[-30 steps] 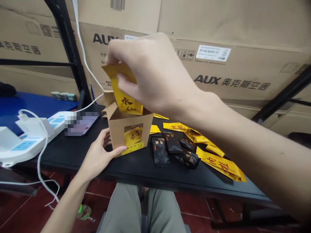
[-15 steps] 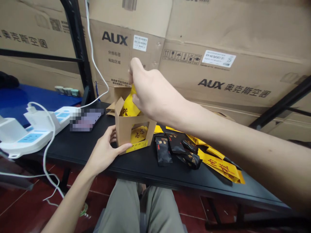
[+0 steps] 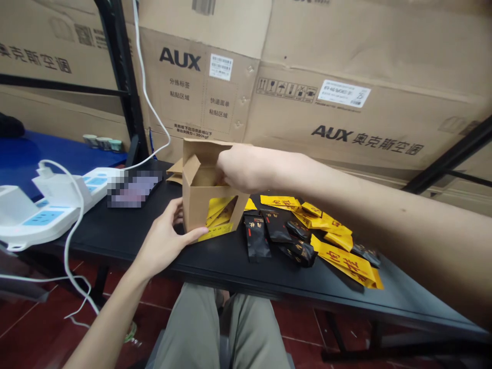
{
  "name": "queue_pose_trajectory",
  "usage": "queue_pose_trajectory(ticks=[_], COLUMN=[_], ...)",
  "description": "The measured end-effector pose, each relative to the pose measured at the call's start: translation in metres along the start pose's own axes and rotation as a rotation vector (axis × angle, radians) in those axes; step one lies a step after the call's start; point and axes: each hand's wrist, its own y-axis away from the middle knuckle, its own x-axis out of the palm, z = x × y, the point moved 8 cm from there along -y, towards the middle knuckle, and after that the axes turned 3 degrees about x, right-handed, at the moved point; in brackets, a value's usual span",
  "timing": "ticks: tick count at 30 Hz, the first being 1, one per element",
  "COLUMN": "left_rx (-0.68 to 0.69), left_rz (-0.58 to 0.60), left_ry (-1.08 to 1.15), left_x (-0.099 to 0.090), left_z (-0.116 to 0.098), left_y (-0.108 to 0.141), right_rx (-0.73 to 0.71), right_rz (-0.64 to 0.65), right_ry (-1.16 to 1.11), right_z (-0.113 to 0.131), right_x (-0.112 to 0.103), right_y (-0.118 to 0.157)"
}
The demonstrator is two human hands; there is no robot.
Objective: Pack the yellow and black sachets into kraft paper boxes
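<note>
Our left hand (image 3: 165, 238) grips the upright cardboard box (image 3: 194, 205) on the black table (image 3: 126, 246). Our right hand (image 3: 246, 168) reaches into its open top; we cannot tell whether it holds anything.

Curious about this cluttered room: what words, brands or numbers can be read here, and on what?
"AUX 奥克斯空调": right carton
"奥克斯空调": left carton
"AUX": middle carton
"分拣标签 粘贴区域": middle carton
"快递面单 粘贴区域": middle carton
Barcode labels and print beneath: too small to read
Yellow sachets and black sachets: too blurred to read
Kraft box: no text visible
</note>
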Motion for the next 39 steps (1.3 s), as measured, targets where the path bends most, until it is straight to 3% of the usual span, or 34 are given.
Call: queue_pose_trajectory(ticks=[3, 8, 12, 16, 20, 24, 28, 31, 33, 36, 39], left_rx=[0.008, 0.010, -0.001, -0.010, -0.013, -0.018, -0.029, -0.025, -0.021, -0.019, -0.023], left_rz=[0.003, 0.004, -0.001, -0.004, 0.000, -0.011, -0.018, -0.023, -0.025, -0.025, -0.028], left_ry=[0.003, 0.006, 0.010, 0.004, 0.004, -0.008, -0.006, -0.003, -0.008, -0.015, -0.029], left_x=[0.000, 0.000, 0.000, 0.000, 0.000, -0.001, -0.001, -0.001, -0.002, -0.002, -0.002], left_z=[0.000, 0.000, -0.002, -0.002, 0.000, 0.000, -0.001, -0.002, -0.002, -0.002, -0.001], left_y=[0.000, 0.000, 0.000, 0.000, 0.000, 0.001, 0.001, 0.001, 0.001, 0.002, 0.003], right_rx=[0.031, 0.015, -0.010, 0.060, 0.092, 0.102, -0.062, -0.179, -0.137, 0.029, 0.218], right_rz=[-0.018, -0.105, -0.022, 0.020, 0.087, 0.032, 0.185, 0.040, -0.114, -0.261, -0.265], right_ry=[-0.062, -0.486, -0.638, -0.809, -0.787, -0.773, -0.851, -0.961, -1.014, -1.049, -0.996], right_z=[-0.009, -0.018, -0.015, -0.021, -0.024, -0.029, -0.029, -0.054, -0.086, -0.135, -0.171], right_x=[0.000, -0.006, 0.003, 0.019, 0.034, 0.027, 0.012, -0.016, -0.024, -0.008, 0.033], right_y=[-0.007, -0.028, -0.045, -0.057, -0.062, -0.057, -0.035, -0.015, -0.007, -0.001, -0.004])
